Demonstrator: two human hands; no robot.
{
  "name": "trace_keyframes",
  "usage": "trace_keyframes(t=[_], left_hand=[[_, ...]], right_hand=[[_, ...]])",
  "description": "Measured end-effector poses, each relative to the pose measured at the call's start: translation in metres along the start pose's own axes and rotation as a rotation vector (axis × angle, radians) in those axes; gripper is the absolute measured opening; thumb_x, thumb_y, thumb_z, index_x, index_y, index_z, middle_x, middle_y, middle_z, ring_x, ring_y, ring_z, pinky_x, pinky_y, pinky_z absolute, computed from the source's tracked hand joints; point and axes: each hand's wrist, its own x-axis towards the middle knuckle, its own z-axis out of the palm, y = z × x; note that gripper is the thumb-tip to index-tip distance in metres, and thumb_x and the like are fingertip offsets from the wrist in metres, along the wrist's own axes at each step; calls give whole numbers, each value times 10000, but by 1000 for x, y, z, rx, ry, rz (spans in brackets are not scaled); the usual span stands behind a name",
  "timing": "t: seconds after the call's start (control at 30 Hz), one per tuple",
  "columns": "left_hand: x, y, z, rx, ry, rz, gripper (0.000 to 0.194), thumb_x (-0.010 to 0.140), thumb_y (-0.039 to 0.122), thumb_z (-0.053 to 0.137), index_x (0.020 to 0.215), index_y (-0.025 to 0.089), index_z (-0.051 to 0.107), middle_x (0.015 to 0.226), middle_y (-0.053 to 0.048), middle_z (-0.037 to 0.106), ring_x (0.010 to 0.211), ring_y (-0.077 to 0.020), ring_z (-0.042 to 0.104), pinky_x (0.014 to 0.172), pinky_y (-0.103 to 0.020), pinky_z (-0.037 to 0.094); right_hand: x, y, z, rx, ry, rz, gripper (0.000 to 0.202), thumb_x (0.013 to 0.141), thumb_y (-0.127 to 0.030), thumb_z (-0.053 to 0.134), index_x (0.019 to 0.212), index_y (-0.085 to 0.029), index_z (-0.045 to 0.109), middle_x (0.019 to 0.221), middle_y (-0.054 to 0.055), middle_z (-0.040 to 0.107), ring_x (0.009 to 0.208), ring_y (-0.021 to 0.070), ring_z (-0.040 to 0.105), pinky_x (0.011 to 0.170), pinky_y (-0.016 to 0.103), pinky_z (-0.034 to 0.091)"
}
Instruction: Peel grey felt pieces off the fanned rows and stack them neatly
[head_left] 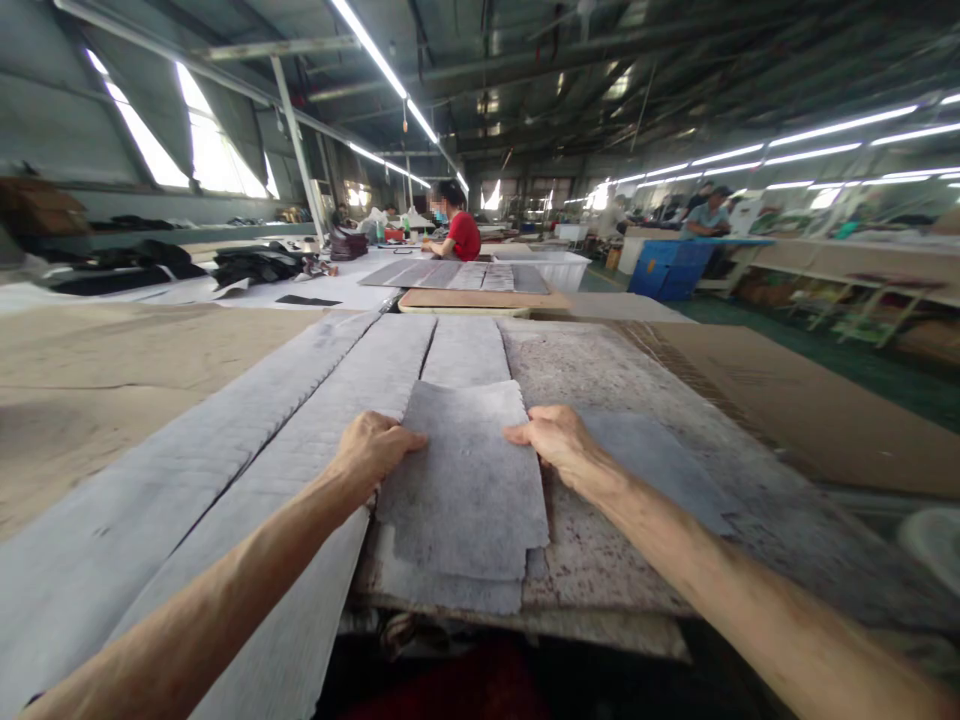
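Grey sheet (469,485), seemingly light, soft and easily creased, is extending over the speckled board (577,360) between left hand (379,445) and right hand (559,437), both pinching its side edges, sensible holds for keeping it flat.

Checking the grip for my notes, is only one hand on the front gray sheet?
No, the left hand and right hand pinch opposite side edges of the gray sheet.

Black heap (259,264) near a pale post (298,150).

Factory workshop: strip lights (375,52), long worktables (847,257), workers (466,236)
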Motion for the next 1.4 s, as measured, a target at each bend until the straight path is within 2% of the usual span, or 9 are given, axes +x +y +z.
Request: trace_keyframes(t=[0.17, 0.27, 0.5, 0.8, 0.9, 1.0, 1.1, 1.3, 1.4], left_hand=[[2, 4, -2, 173, 35, 63, 284, 822, 407, 568, 757, 130, 576, 683, 26, 555, 588, -86, 517, 553, -242, 445], [1, 7, -6, 262, 56, 93, 283, 818, 411, 573, 748, 136, 577, 687, 24, 559, 620, -100, 535, 588, -259, 455], [0, 13, -8, 418, 55, 89, 287, 824, 427, 559, 779, 146, 593, 735, 6, 595, 706, -125, 575, 663, -295, 472], [-11, 21, -7, 534, 116, 81, 309, 808, 456, 545, 816, 154, 608, 791, -26, 618, 757, -147, 585, 676, -317, 470], [-12, 22, -7, 541, 144, 116, 305, 753, 454, 545, 760, 163, 635, 778, -71, 645, 788, -212, 611, 637, -324, 454], [-14, 21, -7, 546, 193, 140, 322, 691, 473, 526, 702, 177, 651, 813, -134, 669, 838, -308, 626, 607, -342, 435], [-16, 19, -6, 563, 245, 163, 350, 674, 494, 509, 702, 175, 651, 870, -171, 672, 864, -350, 621, 617, -368, 437], [-25, 18, -2, 543, 372, 222, 485, 689, 474, 518, 1011, 117, 585, 999, -203, 640, 931, -351, 597, 728, -431, 440], [-31, 14, -17, 494, 413, 245, 448, 736, 487, 484, 1027, 159, 575, 1011, -134, 649, 918, -292, 602, 739, -394, 439]], right_hand=[[3, 2, 1, -60, 6, -38, 379, 799, -376, 608, 549, -160, 424, 500, -91, 369, 436, 45, 337, 442, 189, 278], [4, 3, 0, -74, 6, -66, 352, 747, -359, 632, 540, -169, 420, 499, -85, 395, 449, 54, 354, 460, 198, 280], [7, 5, 0, -134, 41, -104, 303, 595, -327, 627, 474, -201, 380, 433, -71, 318, 451, 80, 348, 446, 233, 214], [-3, -8, 0, -338, 77, -105, 241, 620, -335, 597, 481, -200, 453, 450, -27, 411, 488, 114, 430, 474, 244, 249], [-5, -13, 0, -442, 87, -90, 220, 633, -338, 587, 503, -200, 476, 478, -10, 455, 514, 132, 468, 485, 252, 260], [-5, -16, 0, -535, 88, -91, 173, 652, -341, 573, 566, -194, 538, 549, 19, 546, 578, 157, 533, 503, 255, 287], [-5, -15, 2, -610, 111, -95, 179, 675, -363, 564, 667, -189, 604, 683, 61, 635, 693, 194, 597, 538, 263, 326], [-10, -15, 7, -708, 208, -115, 406, 704, -436, 603, 995, -153, 593, 919, 132, 669, 881, 277, 620, 639, 315, 401], [-15, -15, 2, -715, 257, -167, 454, 743, -445, 595, 1076, -142, 541, 963, 132, 661, 914, 282, 615, 672, 333, 419]])
